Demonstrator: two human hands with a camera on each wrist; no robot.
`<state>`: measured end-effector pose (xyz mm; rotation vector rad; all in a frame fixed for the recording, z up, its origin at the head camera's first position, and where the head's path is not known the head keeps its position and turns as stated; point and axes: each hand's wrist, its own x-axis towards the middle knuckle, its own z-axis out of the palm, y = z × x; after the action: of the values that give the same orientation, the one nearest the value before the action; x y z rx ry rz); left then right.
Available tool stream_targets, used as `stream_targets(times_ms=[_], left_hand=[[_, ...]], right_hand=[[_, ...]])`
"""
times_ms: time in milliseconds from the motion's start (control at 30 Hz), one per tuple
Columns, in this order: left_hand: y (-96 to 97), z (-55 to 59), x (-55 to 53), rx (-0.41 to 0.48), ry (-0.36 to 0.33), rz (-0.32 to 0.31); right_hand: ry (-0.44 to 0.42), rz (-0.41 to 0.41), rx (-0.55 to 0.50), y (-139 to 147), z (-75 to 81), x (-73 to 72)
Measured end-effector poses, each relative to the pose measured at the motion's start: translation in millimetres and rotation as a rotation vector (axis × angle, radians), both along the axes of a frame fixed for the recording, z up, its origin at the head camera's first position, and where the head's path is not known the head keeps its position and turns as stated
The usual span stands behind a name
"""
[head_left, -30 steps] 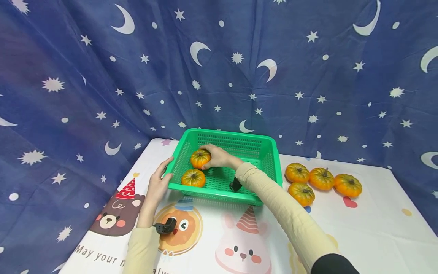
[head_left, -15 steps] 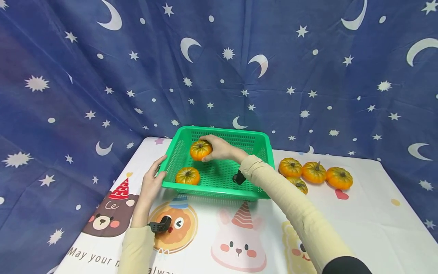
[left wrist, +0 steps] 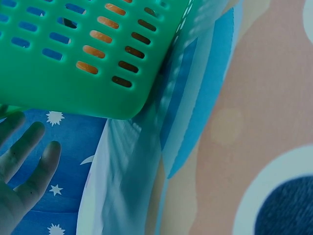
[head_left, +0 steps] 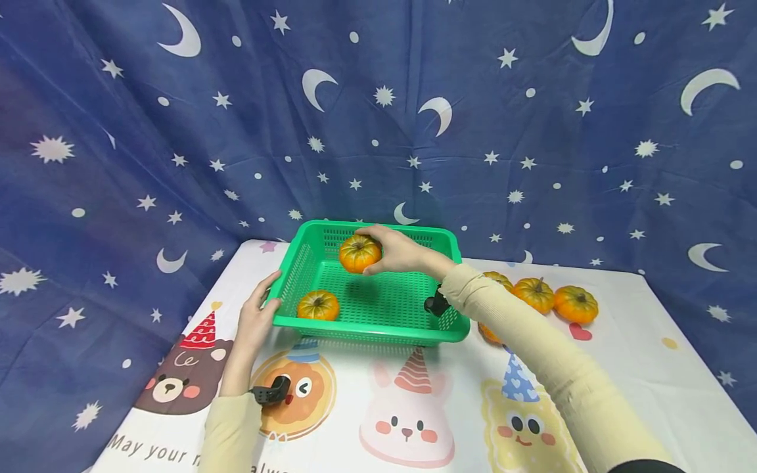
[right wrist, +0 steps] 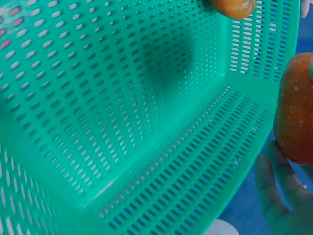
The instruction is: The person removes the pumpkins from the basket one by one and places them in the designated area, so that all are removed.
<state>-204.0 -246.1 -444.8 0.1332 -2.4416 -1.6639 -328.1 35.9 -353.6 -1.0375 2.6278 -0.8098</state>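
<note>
In the head view, my right hand grips a small orange pumpkin, held above the floor of a green plastic basket. The right wrist view shows that pumpkin at the right edge, with fingers against its underside. A second pumpkin lies in the basket's near left corner. My left hand rests at the basket's left rim. In the left wrist view its fingers are spread and fairly straight beside the basket wall; the thumb is hidden there.
Right of the basket several more pumpkins lie on the table, including one pumpkin at the row's right end; my right sleeve partly covers others. A white cartoon-print cloth covers the table. Behind it hangs a blue star-and-moon curtain.
My right hand has lifted the pumpkin from the basket floor and carried it a little to the right. The left hand stays at the rim. The head view has shifted slightly.
</note>
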Motion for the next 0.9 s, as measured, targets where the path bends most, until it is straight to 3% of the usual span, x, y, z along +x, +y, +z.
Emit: stream_targets(times_ms=[533,900], left_hand=[[1.4,1.5,0.4,0.008,-0.019,0.017],[3.0,1.8,-0.2,0.017,-0.032,0.02]], right_hand=[[0.048,-0.009,-0.059,39,30.0,30.5],[0.068,-0.016,-0.098,72,31.2,46.2]])
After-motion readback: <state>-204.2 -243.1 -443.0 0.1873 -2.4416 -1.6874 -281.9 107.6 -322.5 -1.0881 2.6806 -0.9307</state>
